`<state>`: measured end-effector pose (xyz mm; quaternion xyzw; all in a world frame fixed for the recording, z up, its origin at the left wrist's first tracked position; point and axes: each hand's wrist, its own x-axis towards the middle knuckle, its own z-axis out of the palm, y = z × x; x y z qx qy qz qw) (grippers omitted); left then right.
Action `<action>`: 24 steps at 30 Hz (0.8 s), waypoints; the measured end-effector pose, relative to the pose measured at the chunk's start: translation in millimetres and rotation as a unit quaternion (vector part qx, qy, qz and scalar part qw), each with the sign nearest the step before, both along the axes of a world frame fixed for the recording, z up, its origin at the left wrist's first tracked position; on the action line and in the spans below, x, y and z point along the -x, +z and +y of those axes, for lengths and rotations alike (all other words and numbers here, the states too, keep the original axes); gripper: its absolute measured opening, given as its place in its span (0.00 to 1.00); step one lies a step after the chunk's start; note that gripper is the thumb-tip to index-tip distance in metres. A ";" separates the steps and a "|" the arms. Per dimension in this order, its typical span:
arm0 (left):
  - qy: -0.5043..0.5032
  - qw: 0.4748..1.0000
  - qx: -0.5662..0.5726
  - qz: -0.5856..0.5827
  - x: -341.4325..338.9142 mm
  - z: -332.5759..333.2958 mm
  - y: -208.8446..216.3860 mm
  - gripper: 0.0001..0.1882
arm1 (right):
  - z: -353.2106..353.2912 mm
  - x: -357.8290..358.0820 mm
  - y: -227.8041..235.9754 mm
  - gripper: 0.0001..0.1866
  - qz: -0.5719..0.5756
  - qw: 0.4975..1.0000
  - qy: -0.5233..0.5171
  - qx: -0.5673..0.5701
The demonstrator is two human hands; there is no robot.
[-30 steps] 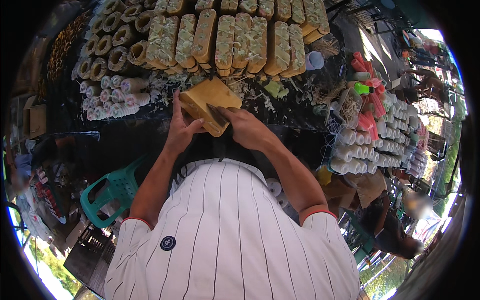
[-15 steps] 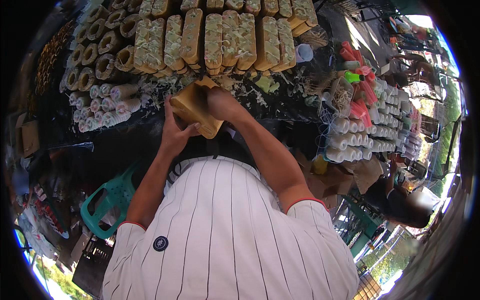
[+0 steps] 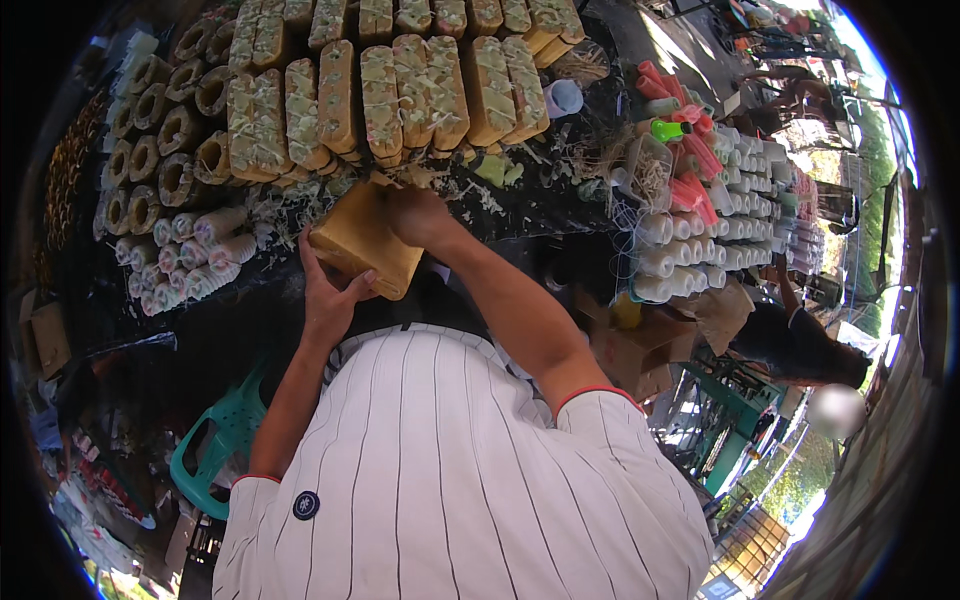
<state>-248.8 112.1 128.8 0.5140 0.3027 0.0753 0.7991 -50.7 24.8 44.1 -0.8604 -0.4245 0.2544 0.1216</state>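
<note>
Close in front of my body, a tan, box-like block (image 3: 365,240) with rounded corners sits tilted between my hands. My left hand (image 3: 332,300) grips its near left side, with the thumb laid over the near face and the fingers around the left edge. At the block's far right end is my right hand (image 3: 420,217), fingers curled in and pressed against it. Whatever those fingers pinch is hidden and blurred. Just beyond the hands, rows of similar tan blocks (image 3: 340,105) stand on the dark table, many with pale paper strips stuck on top.
Hollow brown tubes (image 3: 180,128) and wrapped white rolls (image 3: 212,225) are stacked at the left. Paper scraps (image 3: 480,205) litter the dark table. To the right stand white spools (image 3: 668,262), pink rolls (image 3: 692,195) and a green bottle (image 3: 668,130). A green chair (image 3: 225,435) is at lower left.
The view has turned a little, shifting the whole scene. The block's upper face now shows brighter and less shaded. Both hands keep their places on it.
</note>
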 end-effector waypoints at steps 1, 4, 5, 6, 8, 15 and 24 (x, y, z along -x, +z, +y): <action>0.004 1.000 -0.013 0.012 0.3 -0.1 -1.5 0.59 | 0.6 18.1 0.4 0.21 -0.025 0.999 -0.003 -0.034; 0.019 0.998 -0.032 0.049 6.5 -4.0 -1.8 0.58 | 2.1 -1.0 9.2 0.16 0.037 0.992 -0.042 0.113; 0.039 0.997 -0.027 0.056 6.8 -3.0 -4.5 0.59 | 3.0 -14.2 8.0 0.15 0.057 0.984 -0.052 0.161; 0.059 0.996 -0.021 0.063 6.2 -1.5 -7.3 0.59 | -14.7 -19.9 8.6 0.12 0.031 0.987 -0.028 0.157; 0.075 0.994 -0.004 0.081 10.6 5.6 -18.1 0.59 | -60.5 -23.7 17.9 0.15 -0.001 0.993 -0.105 0.054; 0.022 0.982 -0.020 0.185 18.1 28.5 -70.0 0.47 | -180.5 -73.0 11.4 0.27 0.222 0.885 -0.408 -0.040; -0.008 0.981 -0.007 0.194 21.9 34.9 -114.1 0.29 | -193.7 -77.3 -32.9 0.23 0.061 0.853 -0.502 -0.131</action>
